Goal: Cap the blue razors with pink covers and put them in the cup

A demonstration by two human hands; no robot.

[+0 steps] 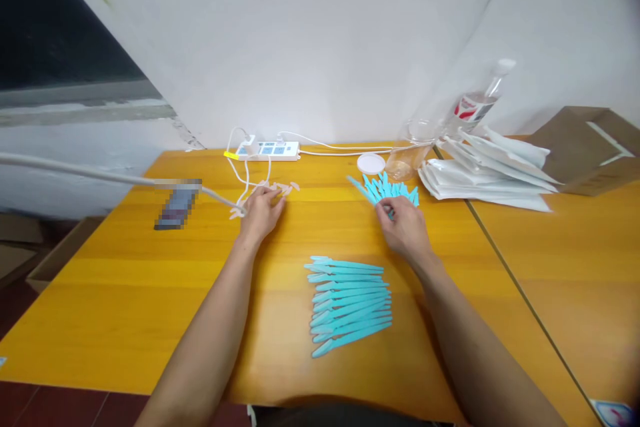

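Note:
My left hand [261, 213] reaches to a small scatter of pale, translucent blade caps [285, 188] at the back of the table. Its fingers are bent close together among them; what they pinch, if anything, is hidden. Between thumb and fingers of my right hand [403, 225] is a turquoise eyebrow razor [363, 188], slanting up to the left and slightly blurred. Just beyond that hand lies a loose pile of turquoise razors [395, 190]. Nearer to me, between my forearms, several more razors [353, 300] lie side by side in a column, their pale-capped ends pointing left.
A white power strip [273, 151] with cables stands by the wall. A cable [125, 177] crosses above a phone [177, 205] at left. Behind the pile are a white lid [371, 163], a clear jar [407, 153], a bottle [475, 107], white packets [490, 170] and a cardboard box [590, 147].

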